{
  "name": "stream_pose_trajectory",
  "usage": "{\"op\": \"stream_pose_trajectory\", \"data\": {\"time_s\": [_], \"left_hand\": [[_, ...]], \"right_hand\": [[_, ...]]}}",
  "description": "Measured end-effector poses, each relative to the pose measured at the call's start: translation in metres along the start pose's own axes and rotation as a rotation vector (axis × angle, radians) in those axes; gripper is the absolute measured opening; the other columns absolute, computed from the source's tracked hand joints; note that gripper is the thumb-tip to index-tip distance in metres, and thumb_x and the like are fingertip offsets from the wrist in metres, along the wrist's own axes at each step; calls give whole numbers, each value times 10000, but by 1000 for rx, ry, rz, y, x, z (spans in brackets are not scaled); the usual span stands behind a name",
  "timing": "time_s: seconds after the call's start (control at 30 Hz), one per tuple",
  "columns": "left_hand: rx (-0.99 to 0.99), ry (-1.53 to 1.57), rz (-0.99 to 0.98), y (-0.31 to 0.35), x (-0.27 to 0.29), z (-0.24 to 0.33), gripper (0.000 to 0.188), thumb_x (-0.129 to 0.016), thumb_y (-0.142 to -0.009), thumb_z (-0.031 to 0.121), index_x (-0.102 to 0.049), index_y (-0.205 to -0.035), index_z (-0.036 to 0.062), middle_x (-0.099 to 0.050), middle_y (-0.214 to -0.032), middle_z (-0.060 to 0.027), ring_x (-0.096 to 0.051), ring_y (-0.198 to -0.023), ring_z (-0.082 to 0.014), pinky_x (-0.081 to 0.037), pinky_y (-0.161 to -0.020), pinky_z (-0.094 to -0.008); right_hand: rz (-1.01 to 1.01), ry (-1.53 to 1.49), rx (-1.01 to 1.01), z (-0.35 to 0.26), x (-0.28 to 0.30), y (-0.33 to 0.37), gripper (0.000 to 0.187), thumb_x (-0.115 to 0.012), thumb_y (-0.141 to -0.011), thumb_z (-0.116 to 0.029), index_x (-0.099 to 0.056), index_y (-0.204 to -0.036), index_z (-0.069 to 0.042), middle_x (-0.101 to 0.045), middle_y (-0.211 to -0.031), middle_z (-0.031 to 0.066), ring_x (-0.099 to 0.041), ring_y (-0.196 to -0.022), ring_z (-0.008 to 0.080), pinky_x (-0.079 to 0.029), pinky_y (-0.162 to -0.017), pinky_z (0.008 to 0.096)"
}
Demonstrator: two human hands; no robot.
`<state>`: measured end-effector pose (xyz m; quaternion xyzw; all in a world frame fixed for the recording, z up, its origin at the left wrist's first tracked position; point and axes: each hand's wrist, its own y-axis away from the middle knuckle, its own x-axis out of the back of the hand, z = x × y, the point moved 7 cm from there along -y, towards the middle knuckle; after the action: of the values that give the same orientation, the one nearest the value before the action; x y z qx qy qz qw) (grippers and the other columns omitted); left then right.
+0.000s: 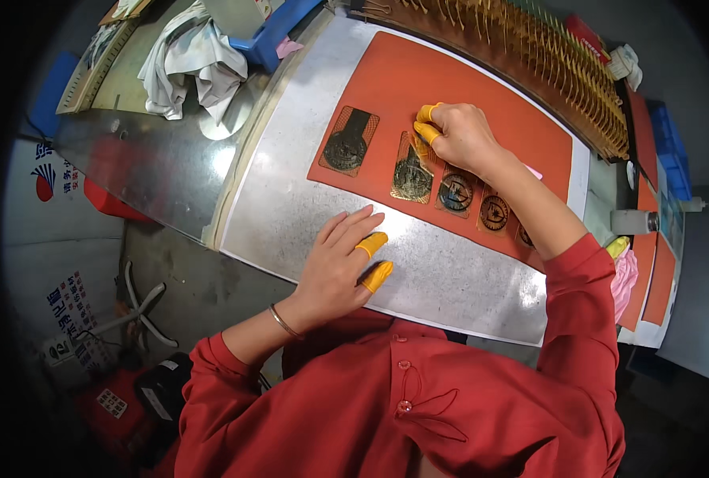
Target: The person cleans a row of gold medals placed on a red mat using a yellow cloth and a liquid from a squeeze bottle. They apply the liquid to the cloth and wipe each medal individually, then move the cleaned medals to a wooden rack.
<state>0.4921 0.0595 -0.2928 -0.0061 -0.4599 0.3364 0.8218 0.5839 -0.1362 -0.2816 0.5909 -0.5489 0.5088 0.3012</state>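
Note:
On the orange-red mat (466, 80) lies a row of small dark metal plates with gold patterned edges. My right hand (460, 139), yellow finger cots on its thumb and finger, is closed in a pinch at the upper right of the second metal plate (411, 177). A thin golden bit shows below those fingertips; whether it is part of that plate I cannot tell. Farther left is another plate (350, 143), and a third plate (455, 193) lies partly under my right wrist. My left hand (338, 263), also with two yellow cots, is open over the table's near edge, its fingers apart.
The grey metal tabletop (450, 271) borders the mat. Behind it stands a rack of many golden hooks (522, 48). At the upper left are a crumpled white cloth (199, 60) and a blue bin (279, 36). A bottle (635, 221) and pink cloth (625, 283) are at right.

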Motion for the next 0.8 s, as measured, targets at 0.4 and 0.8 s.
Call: {"op": "stream_pose_trajectory", "data": {"time_s": [0.4,0.8], "left_hand": [[-39,0,17,-3,4,4,276,-666,-753,143,-585,-993,33,-534,-1206,-125,-479,-1169,-316,-363,-973,-450],[-23,-10,44,1,4,0,280,-669,-744,152,-588,-983,31,-540,-1187,-127,-479,-1154,-324,-361,-956,-452]], "right_hand": [[45,27,63,-14,-1,22,121,-662,-722,-174,-624,-716,-59,-599,-655,134,-594,-582,307,-473,-517,396],[-174,-57,212,-65,-20,46,89,-624,-640,-132,-621,-673,-49,-618,-684,129,-616,-631,309,-484,-542,421]]}}
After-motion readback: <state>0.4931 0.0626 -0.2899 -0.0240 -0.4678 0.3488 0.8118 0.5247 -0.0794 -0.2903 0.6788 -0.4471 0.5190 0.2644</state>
